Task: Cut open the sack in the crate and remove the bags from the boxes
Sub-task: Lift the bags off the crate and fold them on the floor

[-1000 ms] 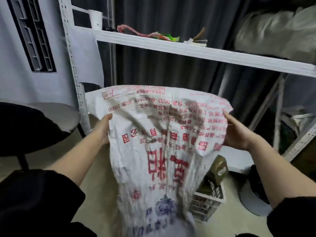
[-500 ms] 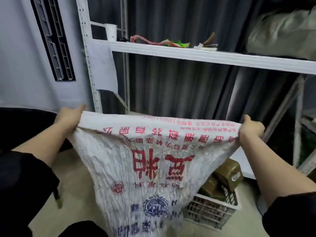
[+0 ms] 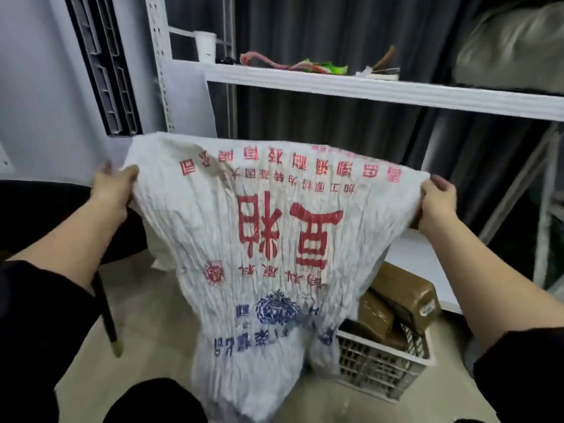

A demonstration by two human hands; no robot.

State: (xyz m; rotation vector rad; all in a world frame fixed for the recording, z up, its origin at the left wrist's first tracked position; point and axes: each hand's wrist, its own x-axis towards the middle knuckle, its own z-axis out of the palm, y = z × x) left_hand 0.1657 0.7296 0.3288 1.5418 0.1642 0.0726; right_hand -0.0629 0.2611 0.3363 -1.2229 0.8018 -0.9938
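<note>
Currently your left hand [image 3: 114, 186] and right hand [image 3: 435, 206] each grip an upper corner of the sack [image 3: 262, 239], hanging beside the crate [image 3: 381, 367].

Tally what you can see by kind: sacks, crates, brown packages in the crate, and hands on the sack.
Sacks: 1, the white printed sack
Crates: 1, the white crate
Brown packages: 2 plainly visible; more may be hidden
Hands gripping the sack: 2, left hand, right hand
Total: 6

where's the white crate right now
In the head view the white crate sits on the floor at lower right, just right of the hanging sack, holding brown packages, below the shelf rack.
</note>
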